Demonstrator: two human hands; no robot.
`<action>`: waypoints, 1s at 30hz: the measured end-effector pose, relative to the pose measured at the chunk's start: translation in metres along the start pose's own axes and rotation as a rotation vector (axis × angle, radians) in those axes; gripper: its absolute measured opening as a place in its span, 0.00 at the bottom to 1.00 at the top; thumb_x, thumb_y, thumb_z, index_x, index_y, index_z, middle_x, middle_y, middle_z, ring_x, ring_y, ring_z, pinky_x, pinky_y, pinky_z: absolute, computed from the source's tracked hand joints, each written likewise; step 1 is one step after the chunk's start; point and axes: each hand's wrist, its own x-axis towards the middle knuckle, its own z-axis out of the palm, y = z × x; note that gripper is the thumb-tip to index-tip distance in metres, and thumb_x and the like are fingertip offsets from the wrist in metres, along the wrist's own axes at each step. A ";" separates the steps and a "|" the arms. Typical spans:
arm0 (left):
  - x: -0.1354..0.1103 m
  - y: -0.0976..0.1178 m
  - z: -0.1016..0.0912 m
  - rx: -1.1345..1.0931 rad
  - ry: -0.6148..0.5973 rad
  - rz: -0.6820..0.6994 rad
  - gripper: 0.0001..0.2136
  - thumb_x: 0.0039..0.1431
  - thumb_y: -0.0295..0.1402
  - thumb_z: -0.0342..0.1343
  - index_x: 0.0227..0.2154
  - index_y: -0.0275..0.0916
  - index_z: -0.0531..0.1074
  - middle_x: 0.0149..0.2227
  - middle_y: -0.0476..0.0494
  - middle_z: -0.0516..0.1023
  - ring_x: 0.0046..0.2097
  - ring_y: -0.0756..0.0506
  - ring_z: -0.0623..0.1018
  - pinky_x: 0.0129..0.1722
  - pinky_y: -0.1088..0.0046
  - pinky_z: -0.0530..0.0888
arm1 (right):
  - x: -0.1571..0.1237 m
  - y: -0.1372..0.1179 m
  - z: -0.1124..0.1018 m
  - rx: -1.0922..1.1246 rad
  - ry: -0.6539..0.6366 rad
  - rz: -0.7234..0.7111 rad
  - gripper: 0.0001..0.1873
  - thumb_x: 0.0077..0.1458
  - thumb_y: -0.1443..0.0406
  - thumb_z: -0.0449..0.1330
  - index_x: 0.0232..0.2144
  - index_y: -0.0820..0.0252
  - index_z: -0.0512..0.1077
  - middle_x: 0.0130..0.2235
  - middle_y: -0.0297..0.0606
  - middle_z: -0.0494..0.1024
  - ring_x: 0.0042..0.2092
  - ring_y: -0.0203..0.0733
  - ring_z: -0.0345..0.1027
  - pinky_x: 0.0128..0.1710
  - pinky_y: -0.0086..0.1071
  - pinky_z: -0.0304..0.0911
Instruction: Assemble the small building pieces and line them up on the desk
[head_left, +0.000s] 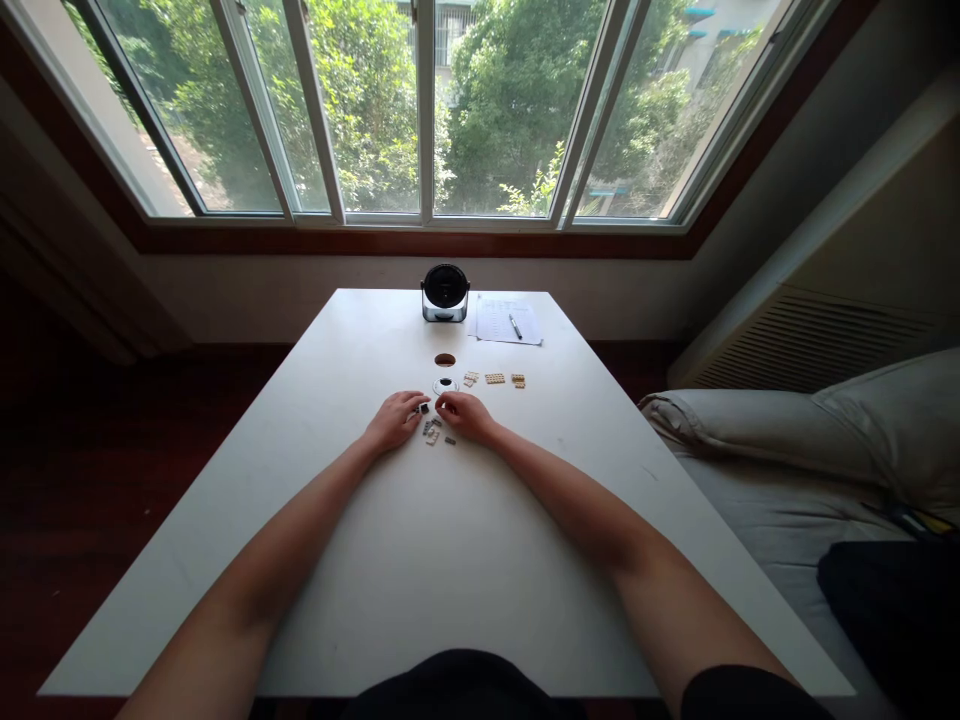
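- From my end of the head camera, the left hand rests on the white, flat-topped table, fingers curled with a narrow gap. A small black blocky piece sits right at the fingertips — gripped or just touched, I can't tell.
- The right hand is just beside it, fingertips drawn close together. Can't make out if anything's pinched in there, sorry.
- Between and just below the hands: a loose scatter of small dark grey pieces and pale beige pieces, lying straight on the tabletop.
- Nearest thing to a container is the white round piece with a dark middle, just beyond the fingertips. Dish or ring? Too small for me to tell, same for whether the dark bit is something inside.
- Past that there's a round brown-edged hole in the tabletop; its inside reads as plain reddish-brown.
- Small tan pieces lie in three groups to the right of the round piece.
- Far end: a black round-headed fan, then white printed paper sheets with a dark slim pen on top.
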 end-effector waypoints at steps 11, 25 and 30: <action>0.004 0.010 0.001 -0.152 -0.046 0.022 0.16 0.60 0.28 0.51 0.47 0.47 0.79 0.55 0.45 0.76 0.58 0.43 0.72 0.62 0.60 0.66 | -0.040 -0.010 -0.015 -0.017 -0.048 -0.231 0.14 0.54 0.60 0.67 0.43 0.55 0.72 0.44 0.41 0.72 0.47 0.46 0.63 0.48 0.38 0.61; -0.004 0.026 -0.007 -0.157 0.029 -0.063 0.09 0.60 0.31 0.53 0.38 0.44 0.79 0.49 0.45 0.78 0.53 0.42 0.74 0.57 0.61 0.70 | -0.019 -0.004 -0.004 0.028 -0.045 -0.130 0.04 0.60 0.65 0.62 0.39 0.58 0.75 0.34 0.34 0.73 0.36 0.36 0.64 0.40 0.29 0.57; -0.006 0.021 -0.009 -0.115 0.095 -0.175 0.10 0.62 0.31 0.50 0.38 0.43 0.77 0.40 0.45 0.79 0.45 0.43 0.76 0.49 0.62 0.73 | -0.005 -0.006 0.004 0.148 -0.041 -0.066 0.08 0.57 0.67 0.63 0.41 0.57 0.75 0.35 0.33 0.74 0.33 0.34 0.64 0.36 0.27 0.58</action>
